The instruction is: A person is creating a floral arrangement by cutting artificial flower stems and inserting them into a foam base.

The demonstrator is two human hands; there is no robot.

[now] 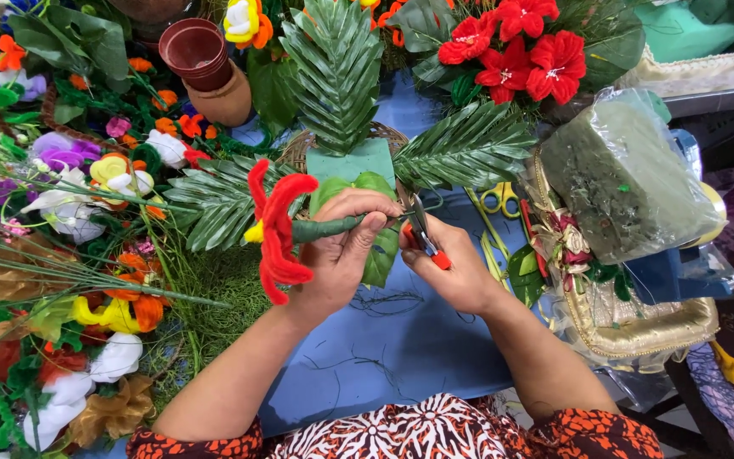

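Overall, the blue-covered table [384,357] is carrying everything, and a big heap of artificial flowers in many colours [61,255] is lying along its left side. Behind the hands, three flat green palm-like artificial leaves [337,68] are spreading from a pale green foam block [352,160], which is sitting in a round woven basket [307,144]. At the right, a grey-green foam brick wrapped in clear plastic [622,178] is resting above a gold fabric tray [639,327].

The left hand [341,251] is clenching around the thick green wrapped stem [324,228] of a red fuzzy artificial flower with a yellow centre [278,229]; the bloom is sticking out to the left of the fist, just above the table. The right hand [456,268] is gripping small red-handled cutting pliers [422,234], whose tip is pointing up close to the free stem end, beside the left fingers; I cannot tell if it is touching.

I judge the flower as light, with soft petals that are bending easily and a stiffer core in the stem. Taking it by the stem, as now, seems safest, because squeezing the petals would deform them.
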